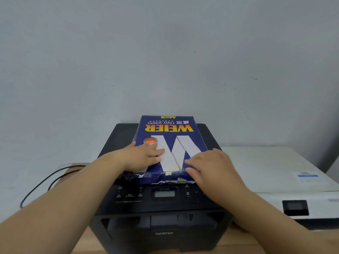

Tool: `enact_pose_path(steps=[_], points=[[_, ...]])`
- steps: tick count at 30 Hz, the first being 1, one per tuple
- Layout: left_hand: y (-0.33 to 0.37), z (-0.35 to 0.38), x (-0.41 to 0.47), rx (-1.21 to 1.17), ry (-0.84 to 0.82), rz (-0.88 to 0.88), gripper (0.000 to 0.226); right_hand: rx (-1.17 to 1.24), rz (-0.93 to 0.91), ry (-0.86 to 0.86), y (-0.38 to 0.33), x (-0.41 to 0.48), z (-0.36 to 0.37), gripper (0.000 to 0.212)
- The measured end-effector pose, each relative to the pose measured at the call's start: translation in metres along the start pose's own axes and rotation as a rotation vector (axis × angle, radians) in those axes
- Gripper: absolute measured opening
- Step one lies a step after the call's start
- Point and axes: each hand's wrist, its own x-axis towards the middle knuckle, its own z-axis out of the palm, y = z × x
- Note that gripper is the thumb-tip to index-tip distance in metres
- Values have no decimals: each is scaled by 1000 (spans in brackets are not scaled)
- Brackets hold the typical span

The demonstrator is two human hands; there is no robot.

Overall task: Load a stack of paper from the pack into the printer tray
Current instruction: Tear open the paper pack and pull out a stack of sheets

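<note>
A blue pack of copy paper point(169, 136) lies flat on top of the black printer point(161, 213), its torn near end facing me. My left hand point(142, 157) rests palm down on the pack's near left part, fingers spread. My right hand point(211, 167) lies on the pack's near right corner, fingers reaching toward the torn wrapper edge point(165, 177). Neither hand has closed around anything. The printer's front paper tray point(163, 233) is shut below the control panel.
A white printer point(278, 173) stands to the right of the black one. Both sit on a wooden table point(77, 169). Black cables point(45, 180) loop off the table's left side. A pale wall is close behind.
</note>
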Motion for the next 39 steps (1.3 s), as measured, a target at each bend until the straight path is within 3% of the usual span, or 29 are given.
enact_pose_path(steps=[3,5,10,13,16,21,30,35,37,39], points=[[-6,6,3,91,-3,18,50,-105,-12,-197,-12,21,13,25],[-7,9,3,84,10,33,50,-64,32,-213,-15,30,18,23],[-6,10,3,-41,50,35,51,313,272,-244,-15,37,16,24],[-6,10,3,-22,42,33,51,426,305,-253,-16,36,10,24],[-6,10,3,-24,45,41,51,415,313,-380,-9,41,0,21],[-9,12,6,6,26,54,51,368,317,-422,6,37,-12,18],[-10,16,7,-44,63,50,51,404,399,-597,-4,49,-11,41],[-10,17,9,-55,73,53,51,467,464,-613,-8,55,-9,19],[-10,17,10,-47,74,56,51,490,507,-593,-9,56,-7,31],[-10,18,10,-41,73,58,51,534,544,-551,-10,54,-3,24]])
